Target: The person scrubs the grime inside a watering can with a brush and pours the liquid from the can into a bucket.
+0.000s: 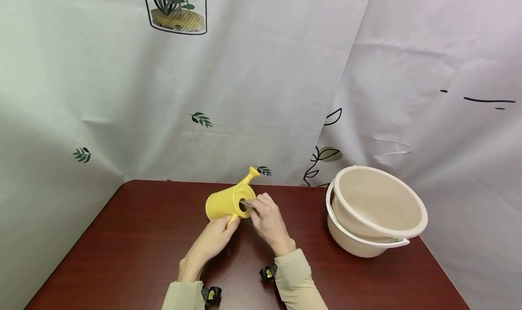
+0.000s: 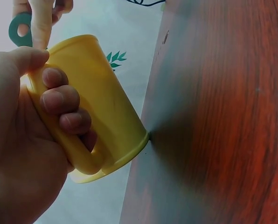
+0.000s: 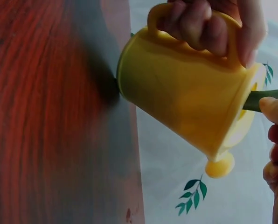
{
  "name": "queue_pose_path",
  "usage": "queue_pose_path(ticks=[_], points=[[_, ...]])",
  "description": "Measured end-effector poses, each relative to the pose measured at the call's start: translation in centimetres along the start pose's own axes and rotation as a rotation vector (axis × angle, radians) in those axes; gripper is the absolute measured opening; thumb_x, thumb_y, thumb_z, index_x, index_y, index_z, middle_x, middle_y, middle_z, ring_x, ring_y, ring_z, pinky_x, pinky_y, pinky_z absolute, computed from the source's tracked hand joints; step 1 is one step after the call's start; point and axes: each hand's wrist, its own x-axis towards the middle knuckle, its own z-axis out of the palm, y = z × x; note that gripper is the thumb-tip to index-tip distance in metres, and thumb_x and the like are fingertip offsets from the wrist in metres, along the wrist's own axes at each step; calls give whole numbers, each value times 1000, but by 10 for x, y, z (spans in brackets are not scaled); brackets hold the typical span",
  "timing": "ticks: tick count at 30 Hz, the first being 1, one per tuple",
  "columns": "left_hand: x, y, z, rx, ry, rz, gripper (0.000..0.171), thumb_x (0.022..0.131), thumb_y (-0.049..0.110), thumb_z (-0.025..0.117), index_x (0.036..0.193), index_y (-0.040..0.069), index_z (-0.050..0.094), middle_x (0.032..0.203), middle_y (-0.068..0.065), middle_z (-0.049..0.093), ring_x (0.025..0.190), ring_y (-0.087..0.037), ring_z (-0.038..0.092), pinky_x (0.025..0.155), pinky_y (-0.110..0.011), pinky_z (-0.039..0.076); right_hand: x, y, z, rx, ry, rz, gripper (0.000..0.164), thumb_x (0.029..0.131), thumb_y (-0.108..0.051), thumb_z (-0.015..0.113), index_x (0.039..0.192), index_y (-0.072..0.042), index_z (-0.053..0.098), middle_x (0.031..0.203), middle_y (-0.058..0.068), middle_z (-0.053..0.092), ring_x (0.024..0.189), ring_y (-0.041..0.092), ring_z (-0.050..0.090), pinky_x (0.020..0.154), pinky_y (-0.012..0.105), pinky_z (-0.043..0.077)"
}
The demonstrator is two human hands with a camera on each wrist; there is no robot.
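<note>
A yellow watering can is tipped on its side over the table, its opening turned toward the right and its spout pointing up and back. My left hand grips the can's handle, fingers curled round it in the left wrist view. At the opening, my right hand pinches a dark green handle between thumb and fingers. That handle has a rounded end with a hole; its other end is hidden inside the can, so I cannot tell what tool it is. The can's bottom rim is close to the tabletop.
Two cream basins, one set tilted inside the other, stand at the right of the dark red wooden table. The lower one has a carrying handle. A white curtain with leaf prints hangs behind the table.
</note>
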Motion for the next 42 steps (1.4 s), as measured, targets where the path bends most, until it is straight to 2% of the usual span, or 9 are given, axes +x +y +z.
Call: queue_pose_path(ticks=[6,10,17,22,30,37,42], points=[[-1,0,0,10,-4,-3,38,103,33,50,69,16,47,60,8,36,52,-5,34,54,-24,34,-1,-4,6,7,-14,10,12,85,-1,72,96,-6,73,83,-2,62,77,15,52,69,22,44],[0,0,-1,10,-7,-1,38,104,33,49,69,17,47,60,8,36,52,-5,34,55,-24,34,-1,-6,7,5,-39,47,12,86,-2,73,96,-6,74,86,-2,63,79,15,52,69,22,45],[1,-1,0,10,-4,6,38,104,32,50,70,16,47,60,8,35,53,-6,33,55,-25,34,2,-11,2,-11,-105,116,11,91,-7,70,100,-8,74,88,-3,61,82,14,52,70,24,46],[1,-1,0,14,-7,6,38,104,32,50,69,17,46,60,8,35,52,-6,34,55,-25,34,2,-12,-2,-12,-100,133,13,90,-6,71,102,-8,75,85,-4,56,81,13,49,68,23,44],[0,0,-2,1,-1,-1,38,104,31,50,69,17,47,60,8,36,52,-6,35,54,-25,34,5,-10,-13,-33,-87,127,16,87,-4,73,102,-8,76,84,-3,55,81,13,49,66,23,43],[0,0,-2,-5,-3,-1,39,104,34,49,69,16,46,60,8,36,52,-6,34,55,-25,34,10,-10,-22,-53,-61,100,12,84,-3,75,94,-8,77,80,-4,57,78,13,50,64,22,43],[0,0,-1,-1,-1,-6,39,104,34,49,69,16,46,60,7,36,53,-6,34,55,-25,34,11,-11,-24,-45,-65,87,11,84,-2,71,93,-6,76,79,-4,57,77,13,49,64,22,43]])
